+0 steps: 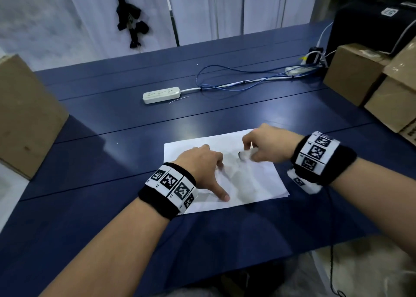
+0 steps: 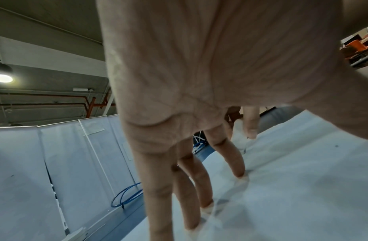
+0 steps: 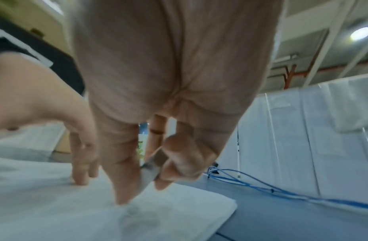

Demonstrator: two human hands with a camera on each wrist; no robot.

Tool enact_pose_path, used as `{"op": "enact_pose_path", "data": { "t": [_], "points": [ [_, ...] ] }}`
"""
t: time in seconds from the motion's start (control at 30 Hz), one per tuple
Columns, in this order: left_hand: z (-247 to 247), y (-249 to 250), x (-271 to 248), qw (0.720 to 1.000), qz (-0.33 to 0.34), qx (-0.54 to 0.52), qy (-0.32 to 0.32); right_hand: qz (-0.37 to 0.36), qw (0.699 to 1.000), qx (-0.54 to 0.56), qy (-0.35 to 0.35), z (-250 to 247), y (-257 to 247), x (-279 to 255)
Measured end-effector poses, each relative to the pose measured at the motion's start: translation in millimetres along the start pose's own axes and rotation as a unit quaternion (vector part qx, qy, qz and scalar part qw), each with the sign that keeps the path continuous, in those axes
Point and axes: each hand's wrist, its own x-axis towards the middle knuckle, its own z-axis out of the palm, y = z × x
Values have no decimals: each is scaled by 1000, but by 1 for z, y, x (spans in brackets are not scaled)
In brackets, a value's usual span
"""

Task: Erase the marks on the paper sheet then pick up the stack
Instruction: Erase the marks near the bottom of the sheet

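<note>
In the lower middle of the head view, a stack of white paper sheets [image 1: 258, 179] lies flat on the dark blue bench [image 1: 101, 206], its long axis running from the upper left toward the lower right of the frame, with one corner aimed at the bottom right.

The left hand [image 1: 203, 168] comes in from the lower left and presses down on the sheets with straight, spread fingers [image 2: 230, 156]; the fingertips touch the paper and the thumb points toward the near edge. It holds nothing.

The right hand [image 1: 267, 145] reaches in from the right, palm down. Its thumb and fingers [image 3: 121, 171] pinch a small pale eraser [image 1: 244, 155], whose tip touches the sheet near the middle of the stack, just beside the left hand. The eraser is blurred, and any marks under it cannot be made out. Both wrists wear black bands with black-and-white coded tags.

Farther up the frame, a white power strip [image 1: 161, 94] lies on the bench with blue cables [image 1: 236, 78] trailing to the upper right. Cardboard boxes [image 1: 369, 78] stand at the right edge and another at the left. White panels [image 1: 202, 11] close off the back.
</note>
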Motion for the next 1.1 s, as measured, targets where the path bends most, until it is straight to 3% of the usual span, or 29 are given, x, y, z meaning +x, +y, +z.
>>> {"op": "enact_pose_path", "data": {
  "t": [0.1, 0.23, 0.3, 0.4, 0.47, 0.53, 0.67, 0.7, 0.83, 0.9, 1.03, 1.1],
  "points": [
    [0, 0, -1, 1000, -3, 6, 0, -22, 1000, 7, -21, 0, -1, -4],
    [2, -1, 0, 1000, -3, 9, 2, -105, 978, 18, -181, 2, -19, -26],
    [2, -1, 0, 1000, -3, 10, 1, -101, 983, 2, -152, 2, -18, -19],
    [3, -2, -2, 1000, -4, 9, 4, -23, 999, 3, -24, -2, -6, 1],
    [4, -3, -3, 1000, -4, 10, 5, 2, 1000, 19, 11, -1, 1, 5],
    [4, -4, -4, 1000, -6, 10, 5, -24, 999, 13, -30, -1, 0, -2],
    [4, -3, -3, 1000, -1, 16, -1, -89, 976, 22, -196, 1, -15, -23],
    [3, -3, -3, 1000, 1, 17, -1, -89, 978, 17, -187, 1, -14, -21],
    [3, -2, -3, 1000, 7, 22, 0, -15, 1000, 13, -23, -4, 5, 0],
    [3, -2, -3, 1000, 6, 25, 0, 0, 1000, 18, -10, -3, 11, 1],
    [3, -2, 0, 1000, 3, 27, 0, -75, 985, 26, -155, 2, -5, -21],
    [2, -1, 1, 1000, 2, 29, -6, -86, 978, 30, -188, 1, -10, -23]
  ]
}}
